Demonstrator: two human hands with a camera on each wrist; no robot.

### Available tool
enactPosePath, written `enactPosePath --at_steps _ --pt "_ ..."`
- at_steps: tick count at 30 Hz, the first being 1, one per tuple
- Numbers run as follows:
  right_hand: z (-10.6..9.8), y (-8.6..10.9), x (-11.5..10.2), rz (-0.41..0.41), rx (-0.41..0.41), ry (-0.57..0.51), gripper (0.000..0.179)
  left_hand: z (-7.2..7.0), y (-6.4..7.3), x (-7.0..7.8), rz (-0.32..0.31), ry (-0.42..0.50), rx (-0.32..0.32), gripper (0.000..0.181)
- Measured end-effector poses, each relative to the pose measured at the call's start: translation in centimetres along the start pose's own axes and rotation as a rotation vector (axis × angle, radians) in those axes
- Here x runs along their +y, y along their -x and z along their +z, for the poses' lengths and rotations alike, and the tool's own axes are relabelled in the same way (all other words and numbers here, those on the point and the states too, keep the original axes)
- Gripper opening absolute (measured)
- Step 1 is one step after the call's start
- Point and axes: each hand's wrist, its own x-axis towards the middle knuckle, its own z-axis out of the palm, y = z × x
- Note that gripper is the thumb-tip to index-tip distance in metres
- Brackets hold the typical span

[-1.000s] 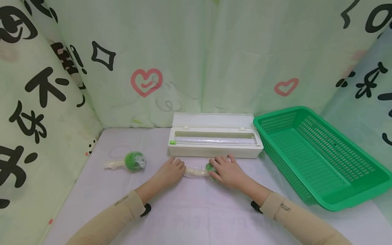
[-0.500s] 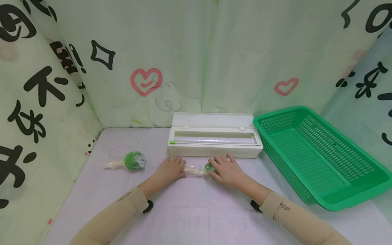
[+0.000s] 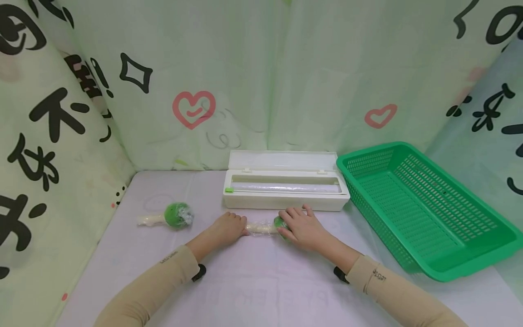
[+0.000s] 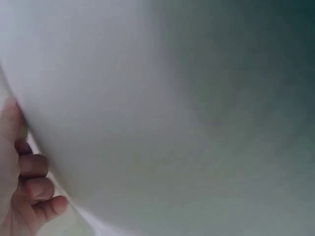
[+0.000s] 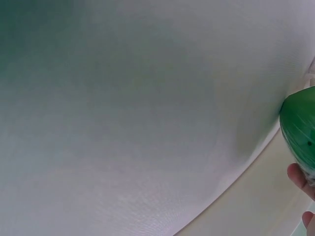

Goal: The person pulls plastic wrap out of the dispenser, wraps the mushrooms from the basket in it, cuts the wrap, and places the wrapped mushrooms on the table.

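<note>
In the head view, a wrapped thing with a green round head point(image 3: 279, 223) and a pale cream handle point(image 3: 262, 228) lies across the white table, clear film around it. My left hand point(image 3: 229, 227) has its fingers curled at the handle's left end and grips it there. My right hand point(image 3: 304, 228) holds the green head, its fingers over the top and its thumb on the near side. The right wrist view shows film stretched smooth over the green head point(image 5: 301, 123), with fingertips point(image 5: 298, 174) against it. In the left wrist view, curled fingers point(image 4: 34, 167) show at the left edge.
Behind the hands stands a white cling film dispenser point(image 3: 286, 202), lid raised, a film roll inside and a green slider point(image 3: 229, 190) at its left. A green basket point(image 3: 429, 218) stands at right. Another wrapped green-headed thing point(image 3: 176, 215) lies at left. A printed curtain point(image 3: 265, 68) encloses the table.
My left hand has shifted slightly right, and its fingers have curled in more at the handle's end. My right hand has stayed on the green head.
</note>
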Motion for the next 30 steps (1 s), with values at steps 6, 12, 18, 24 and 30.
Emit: enactPosePath --at_steps 6,12,18,24,30 --pt "-0.1 0.0 0.1 0.016 -0.012 -0.015 0.045 -0.9 -0.2 0.8 0.000 -0.071 0.025 0.055" --pt "-0.1 -0.1 0.1 0.029 -0.016 -0.030 0.047 -0.6 -2.1 2.8 0.089 -0.127 0.143 0.050" --pt "0.0 -0.1 0.0 0.032 -0.014 -0.032 0.044 0.2 -3.7 4.3 0.120 -0.182 0.098 0.040" --pt "0.1 -0.2 -0.1 0.032 -0.003 -0.049 0.041 0.6 -3.9 4.6 0.124 -0.213 0.114 0.033" --pt "0.0 -0.2 0.0 0.027 0.006 -0.047 0.041 0.5 -4.0 4.6 0.129 -0.267 0.120 0.034"
